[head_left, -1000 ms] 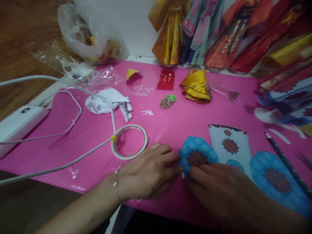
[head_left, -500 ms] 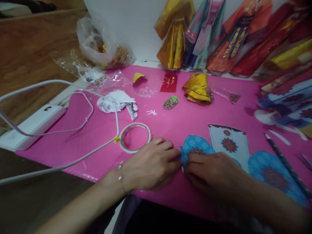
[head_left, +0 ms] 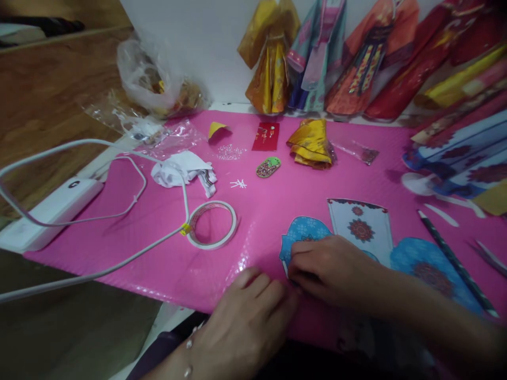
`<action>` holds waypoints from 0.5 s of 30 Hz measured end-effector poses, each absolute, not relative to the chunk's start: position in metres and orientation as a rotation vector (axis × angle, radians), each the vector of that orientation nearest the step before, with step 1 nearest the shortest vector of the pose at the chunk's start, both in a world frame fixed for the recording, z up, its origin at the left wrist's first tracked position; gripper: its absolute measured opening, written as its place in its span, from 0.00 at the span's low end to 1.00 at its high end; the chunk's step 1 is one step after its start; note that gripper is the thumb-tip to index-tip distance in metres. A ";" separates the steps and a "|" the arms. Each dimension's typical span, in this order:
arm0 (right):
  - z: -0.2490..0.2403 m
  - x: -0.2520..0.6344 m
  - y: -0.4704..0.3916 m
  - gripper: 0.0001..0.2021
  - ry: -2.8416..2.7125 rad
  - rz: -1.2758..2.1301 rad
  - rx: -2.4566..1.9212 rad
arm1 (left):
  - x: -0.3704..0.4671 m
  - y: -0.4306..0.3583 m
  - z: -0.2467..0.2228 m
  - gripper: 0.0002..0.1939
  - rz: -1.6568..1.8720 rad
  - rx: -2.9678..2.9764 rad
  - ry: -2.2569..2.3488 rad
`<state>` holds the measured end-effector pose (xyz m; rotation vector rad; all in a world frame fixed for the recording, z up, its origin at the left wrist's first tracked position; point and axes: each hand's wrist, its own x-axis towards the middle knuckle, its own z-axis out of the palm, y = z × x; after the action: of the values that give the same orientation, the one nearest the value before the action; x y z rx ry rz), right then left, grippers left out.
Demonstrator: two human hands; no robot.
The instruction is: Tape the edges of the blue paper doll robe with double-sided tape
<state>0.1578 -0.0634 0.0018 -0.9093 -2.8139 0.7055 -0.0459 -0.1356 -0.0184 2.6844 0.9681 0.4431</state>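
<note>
My right hand [head_left: 325, 266] has its fingers closed over the lower left part of a blue patterned cutout [head_left: 307, 229]; its fingertips are partly hidden. Blurred and curled, my left hand [head_left: 253, 316] is low at the table's front edge, left of my right hand, and anything between its fingers is hidden. A white cutout with red flower patterns [head_left: 361, 230] lies just beyond my right hand. Under my right forearm rests the edge of another blue cutout [head_left: 431, 264]. The tape roll [head_left: 233, 224] lies flat beyond my left hand.
A white cable [head_left: 130, 264] loops over the left side near a power strip [head_left: 51, 211]. Farther back are white cloth [head_left: 178, 168], a red card [head_left: 266, 136] and folded yellow fabric [head_left: 311, 143]. Small dressed figures [head_left: 273, 74] stand behind. A dark pencil [head_left: 455, 261] and scissors [head_left: 489, 256] lie right.
My left hand has moved down toward the table's front edge, away from the tape roll and the blue cutout. My right hand stays at the cutout. The whole view has shifted slightly.
</note>
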 end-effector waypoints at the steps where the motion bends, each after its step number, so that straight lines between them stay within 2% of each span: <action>1: 0.001 0.158 -0.063 0.07 -2.815 0.713 -0.899 | -0.045 -0.136 -0.019 0.08 0.446 2.685 0.978; 15: 0.003 0.159 -0.059 0.08 -2.866 0.733 -0.885 | -0.047 -0.142 -0.026 0.08 0.543 2.726 0.971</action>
<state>0.1586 -0.0590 0.0035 -0.8851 -2.8656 0.7333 -0.0470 -0.1421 -0.0259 2.7256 0.9713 0.5433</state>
